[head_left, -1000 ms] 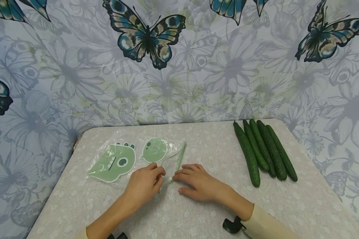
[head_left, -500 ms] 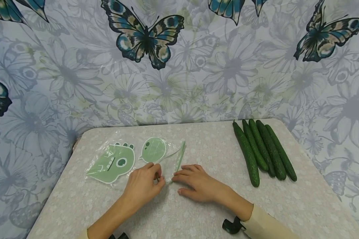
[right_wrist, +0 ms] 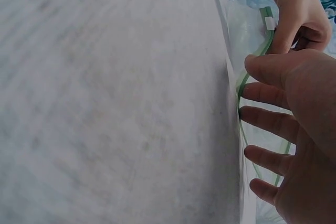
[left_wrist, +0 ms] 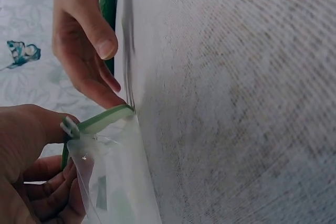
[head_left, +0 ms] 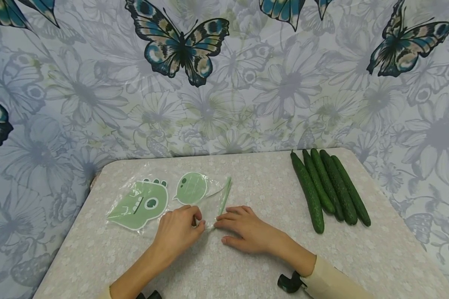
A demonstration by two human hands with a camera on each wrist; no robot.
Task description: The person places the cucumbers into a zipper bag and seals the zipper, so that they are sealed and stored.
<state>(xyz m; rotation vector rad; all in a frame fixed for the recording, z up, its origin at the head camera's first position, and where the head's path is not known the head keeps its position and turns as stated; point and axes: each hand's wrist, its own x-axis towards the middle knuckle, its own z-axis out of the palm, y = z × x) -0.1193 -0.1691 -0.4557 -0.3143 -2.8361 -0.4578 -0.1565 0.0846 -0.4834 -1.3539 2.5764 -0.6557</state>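
A: Left hand (head_left: 177,228), state?
B: Grip clamped: thumb and curled fingers together on the green zip (left_wrist: 105,119) of the bag (head_left: 146,205), at the near end. A small white clip (left_wrist: 70,127) sits on the zip, right by the thumb.

A: Right hand (head_left: 247,230)?
B: Grip apart. Palm down, fingers extended and spread, fingertips touching the zip just beside the left hand. Whether the thumb touches it too: cannot tell.

A: Bag position?
B: On the left part of the desk (head_left: 265,178), mostly flat, zip edge toward the right. Clear film, 2 green prints: a cartoon face (head_left: 146,205) with 1 eye, and a round bubble (head_left: 192,187). Right wrist view: 2 green lines run apart behind the right fingers.

A: Other items?
B: 5 cucumbers (head_left: 338,187), side by side at the far right of the desk, well apart from both hands. A black device (head_left: 289,282) at the right wrist, next to a beige sleeve (head_left: 336,278).

A: Backdrop?
B: Pale floral cloth (head_left: 269,104) with large blue-and-black butterflies (head_left: 185,45), behind the desk.
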